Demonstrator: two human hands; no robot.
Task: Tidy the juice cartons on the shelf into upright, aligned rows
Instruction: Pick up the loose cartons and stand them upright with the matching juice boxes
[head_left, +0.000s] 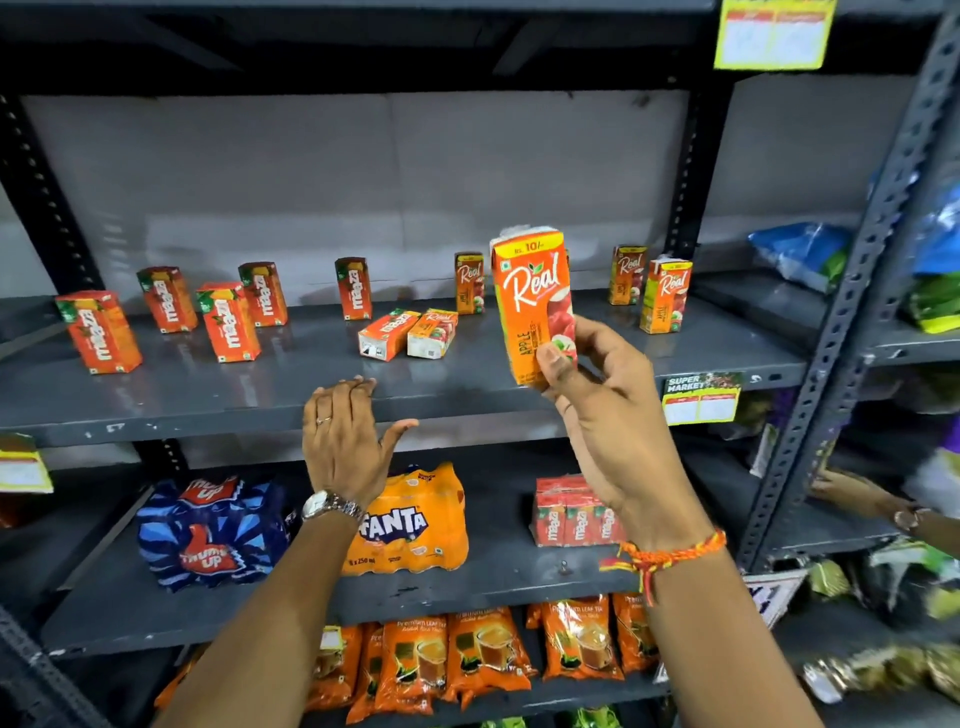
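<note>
My right hand (597, 395) grips an orange Real apple carton (532, 296) by its lower end and holds it upright above the grey shelf (311, 384). My left hand (345, 441) is open, empty, at the shelf's front edge. Several Maaza cartons (228, 322) stand scattered on the left. A Maaza carton (387, 333) and a Real carton (432, 332) lie flat side by side in the middle. Upright Real cartons stand behind, one (469, 283) left of the held carton, two on the right (666, 295).
Lower shelf holds a Thums Up pack (208, 530), a Fanta pack (410, 519) and a Maaza multipack (571, 514). Tea packets (488, 649) fill the shelf beneath. Another person's hand (852, 493) reaches into the right rack. Price tags (701, 397) hang on the shelf edge.
</note>
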